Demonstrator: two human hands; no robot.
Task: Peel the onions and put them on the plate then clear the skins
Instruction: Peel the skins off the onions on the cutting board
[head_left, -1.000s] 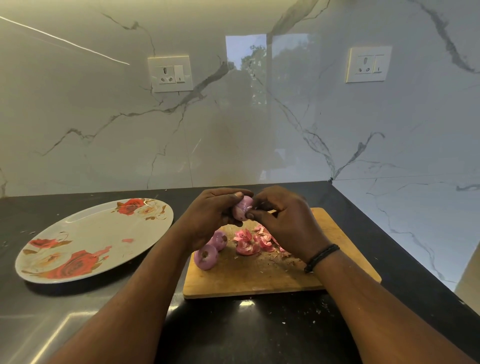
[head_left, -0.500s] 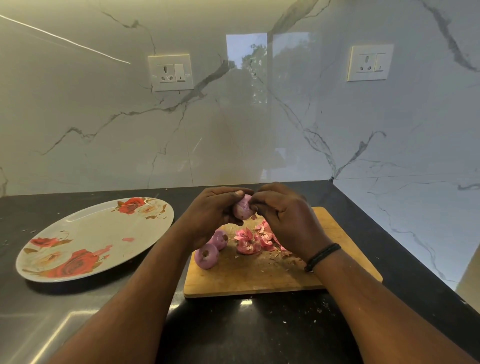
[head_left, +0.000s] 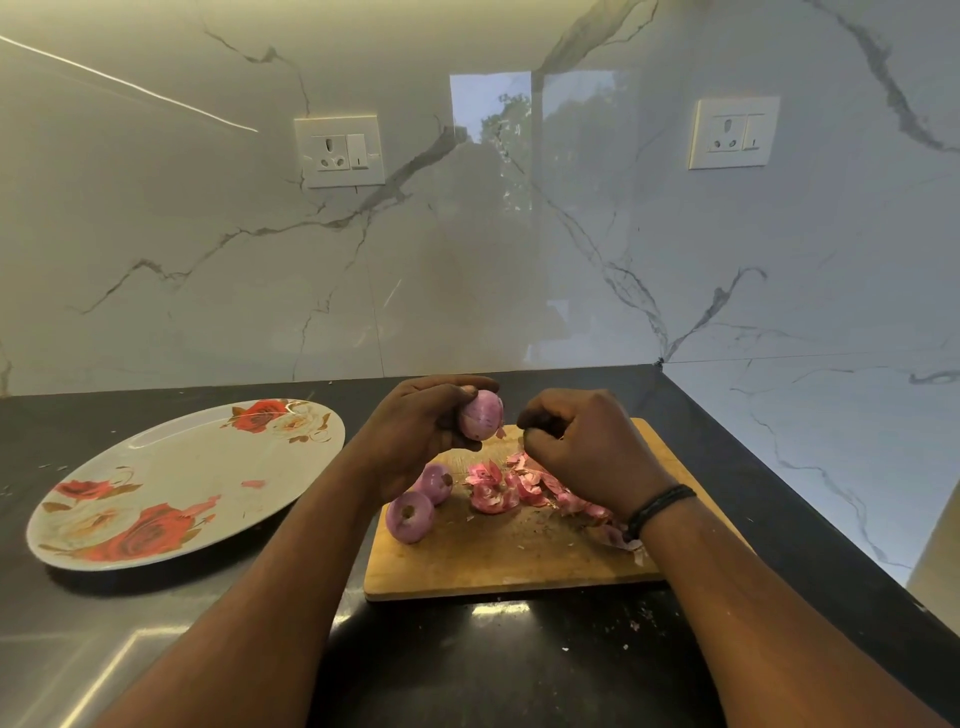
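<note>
The hands have just come apart. A second ago they were pressed together over one onion, the right fingers working at its skin; now the right hand has drawn off to the right, just beside the onion but no longer touching it. Its fingers are curled in toward the palm, and whether a scrap of skin is pinched inside them cannot be told from this view. The left hand keeps its grip on the held onion, fingers wrapped round its left side, above the far edge of the cutting board. A small flake of skin hangs at the onion's lower right.

This looks like one strip pulled free, so the peeling of this onion is likely close to done, though its far side is hidden. Two more onions lie on the board: one near its left edge, another just behind it and partly under the left wrist. The pile of skins sits on the middle of the board and runs right under the right wrist.

The flowered plate stands on the dark surface to the left, well apart from the board, with no onion on it. By my judgement, plating and clearing both remain.
</note>
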